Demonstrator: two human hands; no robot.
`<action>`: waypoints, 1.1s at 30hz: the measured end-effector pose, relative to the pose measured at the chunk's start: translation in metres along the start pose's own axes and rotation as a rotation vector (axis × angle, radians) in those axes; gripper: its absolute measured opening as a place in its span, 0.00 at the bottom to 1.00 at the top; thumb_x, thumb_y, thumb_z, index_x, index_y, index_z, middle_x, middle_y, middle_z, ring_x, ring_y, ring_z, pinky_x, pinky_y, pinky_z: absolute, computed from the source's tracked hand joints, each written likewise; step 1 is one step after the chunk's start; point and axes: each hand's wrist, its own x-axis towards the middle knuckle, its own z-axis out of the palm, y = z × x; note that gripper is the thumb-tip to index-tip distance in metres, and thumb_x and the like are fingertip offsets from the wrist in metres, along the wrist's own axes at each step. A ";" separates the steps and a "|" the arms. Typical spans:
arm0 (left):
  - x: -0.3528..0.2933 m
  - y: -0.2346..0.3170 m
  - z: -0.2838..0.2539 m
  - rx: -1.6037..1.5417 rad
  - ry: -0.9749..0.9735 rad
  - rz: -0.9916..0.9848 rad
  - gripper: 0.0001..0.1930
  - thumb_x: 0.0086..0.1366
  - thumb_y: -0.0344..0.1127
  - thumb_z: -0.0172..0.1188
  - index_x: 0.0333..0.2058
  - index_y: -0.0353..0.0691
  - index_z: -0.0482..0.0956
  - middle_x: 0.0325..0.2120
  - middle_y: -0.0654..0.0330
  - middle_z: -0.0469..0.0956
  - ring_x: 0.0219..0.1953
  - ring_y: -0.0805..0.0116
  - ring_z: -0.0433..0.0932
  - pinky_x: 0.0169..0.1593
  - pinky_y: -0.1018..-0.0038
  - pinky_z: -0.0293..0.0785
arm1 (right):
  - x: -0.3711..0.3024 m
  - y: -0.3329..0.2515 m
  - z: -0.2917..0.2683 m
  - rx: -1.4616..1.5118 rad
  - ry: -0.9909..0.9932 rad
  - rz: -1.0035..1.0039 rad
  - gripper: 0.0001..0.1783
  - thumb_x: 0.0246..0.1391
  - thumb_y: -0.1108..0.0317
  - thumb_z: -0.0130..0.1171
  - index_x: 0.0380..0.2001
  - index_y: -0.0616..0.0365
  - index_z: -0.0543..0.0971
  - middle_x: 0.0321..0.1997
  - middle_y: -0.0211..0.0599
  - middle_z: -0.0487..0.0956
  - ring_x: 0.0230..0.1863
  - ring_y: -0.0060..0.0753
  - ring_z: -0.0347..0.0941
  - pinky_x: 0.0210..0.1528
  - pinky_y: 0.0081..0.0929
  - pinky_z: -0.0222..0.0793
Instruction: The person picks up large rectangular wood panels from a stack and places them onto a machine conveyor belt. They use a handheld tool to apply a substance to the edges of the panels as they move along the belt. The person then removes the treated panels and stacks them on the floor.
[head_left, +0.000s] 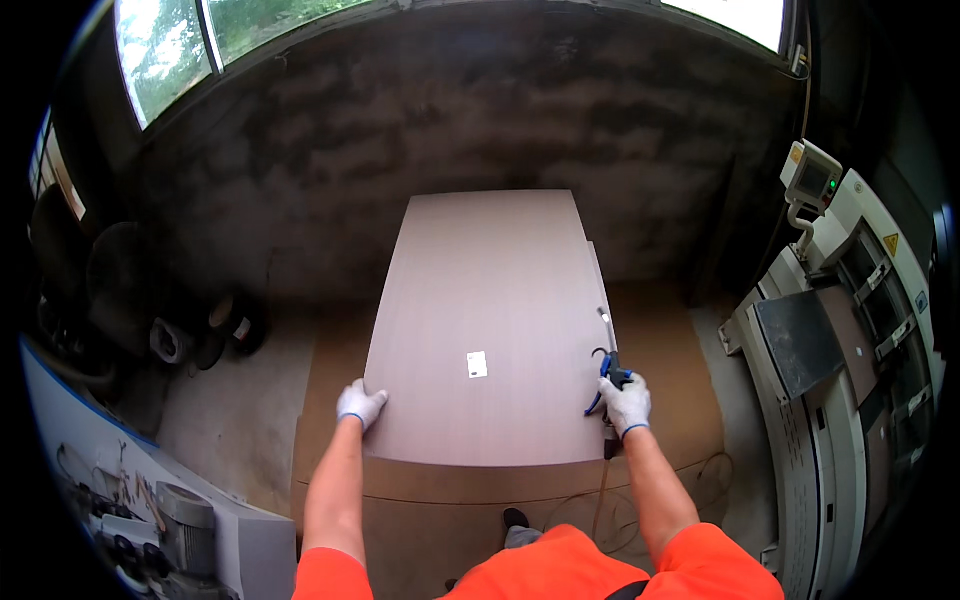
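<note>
A large pale wood-grain panel (490, 290) lies flat in front of me, with a small white label (477, 364) on its face. The edge of another board shows from beneath its right side. My left hand (361, 402), in a white glove with a blue cuff, grips the panel's left edge near the front corner, thumb on top. At the right front edge my right hand (627, 402), gloved the same way, is closed around a blue and black air blow gun (609, 367). Whatever supports the panel is hidden below it.
Brown sheeting (340, 400) covers the floor around the panel. A thin hose (600, 500) hangs from the gun and coils on the floor. A white machine with a control screen (815, 178) stands right; another machine with a motor (188, 520) is lower left. Dark buckets (235, 325) stand left.
</note>
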 end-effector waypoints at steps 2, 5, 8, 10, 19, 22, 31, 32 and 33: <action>0.003 -0.013 0.030 -0.402 0.077 -0.146 0.33 0.61 0.54 0.71 0.54 0.32 0.78 0.50 0.42 0.84 0.54 0.47 0.84 0.59 0.58 0.78 | 0.013 0.031 0.030 0.231 -0.199 0.164 0.31 0.50 0.46 0.75 0.45 0.64 0.83 0.39 0.45 0.86 0.41 0.43 0.84 0.46 0.40 0.77; 0.008 -0.003 0.032 -0.394 0.074 -0.191 0.32 0.61 0.55 0.71 0.53 0.33 0.79 0.50 0.43 0.84 0.53 0.46 0.84 0.59 0.57 0.78 | 0.019 0.026 0.032 0.246 -0.230 0.212 0.29 0.51 0.46 0.74 0.40 0.64 0.85 0.36 0.43 0.86 0.36 0.40 0.83 0.42 0.39 0.77; 0.013 0.010 0.027 -0.426 0.068 -0.128 0.32 0.61 0.52 0.71 0.54 0.32 0.78 0.50 0.43 0.84 0.52 0.46 0.84 0.57 0.58 0.79 | 0.031 0.024 0.026 0.283 -0.236 0.226 0.26 0.49 0.47 0.75 0.36 0.62 0.86 0.32 0.38 0.85 0.32 0.36 0.80 0.38 0.39 0.76; 0.003 -0.014 0.031 -0.474 0.113 -0.060 0.30 0.62 0.48 0.72 0.53 0.30 0.78 0.47 0.43 0.85 0.49 0.48 0.85 0.55 0.59 0.80 | 0.025 0.017 0.034 0.258 -0.234 0.189 0.25 0.47 0.48 0.76 0.37 0.60 0.87 0.32 0.36 0.85 0.31 0.35 0.79 0.38 0.39 0.76; -0.227 -0.192 0.037 -0.718 -0.183 -0.089 0.23 0.70 0.51 0.64 0.49 0.36 0.86 0.42 0.55 0.87 0.43 0.64 0.85 0.51 0.68 0.80 | -0.122 -0.058 0.087 0.833 -0.465 0.165 0.06 0.58 0.74 0.63 0.36 0.52 0.76 0.26 0.29 0.77 0.18 0.24 0.69 0.18 0.23 0.62; -0.315 -0.284 0.041 -1.021 0.051 -0.350 0.18 0.69 0.48 0.61 0.45 0.37 0.83 0.36 0.60 0.83 0.36 0.67 0.80 0.38 0.73 0.77 | -0.232 -0.105 0.091 0.474 -0.936 -0.010 0.10 0.55 0.67 0.66 0.23 0.52 0.75 0.18 0.30 0.76 0.16 0.23 0.68 0.17 0.26 0.59; -0.620 -0.554 0.019 -1.301 0.807 -0.807 0.13 0.68 0.42 0.66 0.42 0.39 0.84 0.32 0.61 0.83 0.36 0.67 0.81 0.35 0.68 0.74 | -0.612 -0.177 0.099 -0.687 -2.243 -1.567 0.29 0.50 0.41 0.72 0.45 0.54 0.87 0.35 0.49 0.86 0.36 0.47 0.83 0.43 0.40 0.76; -0.652 -0.561 0.010 -1.152 0.882 -0.879 0.13 0.69 0.40 0.68 0.44 0.36 0.85 0.34 0.59 0.85 0.40 0.65 0.84 0.40 0.65 0.78 | -0.640 -0.194 0.087 -0.664 -2.119 -1.705 0.33 0.49 0.36 0.69 0.45 0.53 0.87 0.37 0.53 0.86 0.40 0.57 0.82 0.45 0.42 0.76; -0.688 -0.566 0.003 -0.897 0.949 -0.925 0.15 0.68 0.42 0.67 0.45 0.36 0.86 0.35 0.57 0.86 0.39 0.64 0.84 0.43 0.66 0.79 | -0.669 -0.205 0.083 -0.702 -2.081 -1.780 0.33 0.50 0.35 0.69 0.44 0.52 0.87 0.37 0.53 0.86 0.40 0.57 0.82 0.45 0.43 0.76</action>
